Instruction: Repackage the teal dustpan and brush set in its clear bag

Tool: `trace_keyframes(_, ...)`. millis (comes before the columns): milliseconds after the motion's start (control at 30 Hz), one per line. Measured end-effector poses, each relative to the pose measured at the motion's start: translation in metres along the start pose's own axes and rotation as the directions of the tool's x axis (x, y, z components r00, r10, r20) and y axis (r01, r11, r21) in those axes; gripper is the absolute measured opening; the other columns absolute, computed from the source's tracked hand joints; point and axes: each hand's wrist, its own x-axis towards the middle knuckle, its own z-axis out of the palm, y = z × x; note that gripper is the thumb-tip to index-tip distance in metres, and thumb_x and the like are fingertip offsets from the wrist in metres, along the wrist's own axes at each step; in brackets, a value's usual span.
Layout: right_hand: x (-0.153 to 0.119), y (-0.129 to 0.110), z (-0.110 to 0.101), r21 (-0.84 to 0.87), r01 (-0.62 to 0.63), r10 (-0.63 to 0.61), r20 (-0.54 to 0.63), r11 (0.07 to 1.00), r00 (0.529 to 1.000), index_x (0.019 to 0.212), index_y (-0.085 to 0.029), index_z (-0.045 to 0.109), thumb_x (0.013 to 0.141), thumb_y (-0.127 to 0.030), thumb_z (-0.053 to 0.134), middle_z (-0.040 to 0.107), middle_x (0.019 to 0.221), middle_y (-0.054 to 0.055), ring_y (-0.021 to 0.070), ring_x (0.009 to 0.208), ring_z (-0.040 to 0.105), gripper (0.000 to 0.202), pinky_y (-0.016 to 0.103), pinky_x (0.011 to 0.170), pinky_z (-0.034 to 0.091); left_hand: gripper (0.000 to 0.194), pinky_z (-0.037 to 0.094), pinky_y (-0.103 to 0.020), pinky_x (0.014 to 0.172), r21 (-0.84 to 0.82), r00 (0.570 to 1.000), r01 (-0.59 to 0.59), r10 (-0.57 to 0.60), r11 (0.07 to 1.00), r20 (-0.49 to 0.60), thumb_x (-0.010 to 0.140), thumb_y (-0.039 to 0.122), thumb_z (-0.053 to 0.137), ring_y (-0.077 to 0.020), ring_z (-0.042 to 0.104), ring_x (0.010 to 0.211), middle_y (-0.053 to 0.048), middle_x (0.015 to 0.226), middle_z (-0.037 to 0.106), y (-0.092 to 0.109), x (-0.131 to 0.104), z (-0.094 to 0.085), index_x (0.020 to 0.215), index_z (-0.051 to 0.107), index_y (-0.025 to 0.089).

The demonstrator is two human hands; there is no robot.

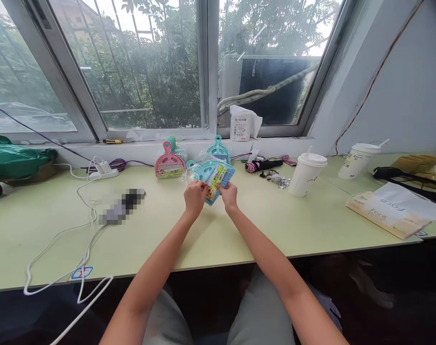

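Observation:
Between my hands is a blue dustpan-and-brush set (218,178) in clear plastic with a yellow-green label, tilted above the table. My left hand (195,197) pinches its lower left edge near the label. The fingers of my right hand (228,195) are closed on its lower right side. Just behind, another blue dustpan set (218,149) leans by the wall under the window. To the left, a pink dustpan set (170,163) stands upright in front of several green ones.
Two white cups (307,175) (358,161) and a tissue pack (388,211) are on the right of the table (268,230). Keys (277,178) and a folded umbrella (264,165) lie behind. White cables (56,235) and a power strip (103,171) are at left.

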Motion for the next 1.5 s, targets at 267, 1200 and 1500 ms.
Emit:
trace_keyframes(267,-0.002,-0.002,0.000,0.018,0.001,0.001,-0.071,1.000,0.997,0.086,-0.013,0.064,0.054,-0.051,0.074,0.071,0.085,0.010,0.0171,0.070,0.061,0.051,0.027,0.059,0.049,0.038,0.041,-0.033,0.070,0.007,0.976,-0.212,0.211,0.977,0.063,0.095,0.036,0.031,-0.0255,0.056,0.090,-0.013,0.082,0.061,0.010,-0.009,0.000,0.085,0.064,0.021)
trace_keyframes(1200,-0.012,-0.005,0.005,0.376,-0.095,0.125,-0.057,0.922,0.990,0.088,-0.014,0.063,0.050,-0.037,0.082,0.069,0.097,0.009,0.0187,0.084,0.064,0.048,0.029,0.070,0.056,0.077,0.034,-0.042,0.104,-0.578,0.854,0.060,-0.342,0.814,-0.392,0.074,0.044,0.069,-0.0281,0.036,0.132,-0.017,0.141,0.037,0.002,0.002,0.002,0.137,0.029,0.023)
trace_keyframes(1500,-0.014,-0.021,0.006,0.417,-0.070,0.079,-0.003,0.906,0.997,0.088,-0.013,0.064,0.053,-0.032,0.082,0.069,0.097,0.010,0.0205,0.087,0.065,0.044,0.033,0.073,0.056,0.044,0.047,-0.038,0.094,-0.832,0.826,0.524,-0.132,-0.181,0.549,0.069,0.033,0.075,-0.0262,0.061,0.106,-0.010,0.107,0.067,0.004,0.006,0.015,0.107,0.061,0.015)
